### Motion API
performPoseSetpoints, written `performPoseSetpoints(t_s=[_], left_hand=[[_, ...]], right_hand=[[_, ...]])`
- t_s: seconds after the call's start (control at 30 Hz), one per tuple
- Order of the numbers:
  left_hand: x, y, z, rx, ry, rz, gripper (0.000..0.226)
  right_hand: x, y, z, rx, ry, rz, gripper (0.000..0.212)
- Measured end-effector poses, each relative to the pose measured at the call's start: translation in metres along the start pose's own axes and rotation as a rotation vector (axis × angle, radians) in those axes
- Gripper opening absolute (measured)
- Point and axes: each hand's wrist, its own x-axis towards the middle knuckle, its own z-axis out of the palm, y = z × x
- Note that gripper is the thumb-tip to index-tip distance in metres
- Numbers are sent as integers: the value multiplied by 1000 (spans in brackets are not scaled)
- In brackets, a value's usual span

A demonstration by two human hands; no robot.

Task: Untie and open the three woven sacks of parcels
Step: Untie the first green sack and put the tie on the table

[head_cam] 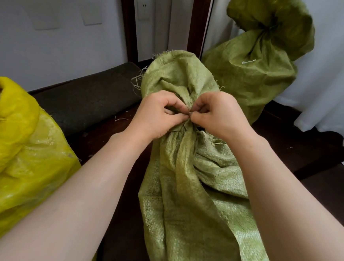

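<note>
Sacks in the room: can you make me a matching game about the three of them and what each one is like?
1 yellow sack
2 near green sack
3 far green sack

A tied shut, beside the curtain
B mouth open
C left hand and right hand pinch its tied neck

Pairs: 1-B, 2-C, 3-A
</note>
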Motion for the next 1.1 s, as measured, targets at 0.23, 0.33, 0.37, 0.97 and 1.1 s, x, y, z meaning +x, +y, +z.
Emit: performPoseSetpoints(t_s=[0.23,0.33,0.37,0.97,1.1], left_hand=[[1,3,-1,82,7,-74,16],[3,5,-1,118,-42,-113,16],[3,5,-1,123,-44,-115,15],[1,0,3,12,-10,-122,7],[1,-1,3,7,-7,-113,8]], right_hand=[[-1,-2,-1,-38,-5,-75,12],[-2,-2,0,-56,9,-88,12],[-3,-1,0,-46,15,-87,11],[-6,6,-2,443,-69,161,9],[-3,7,2,279,-23,93,9]])
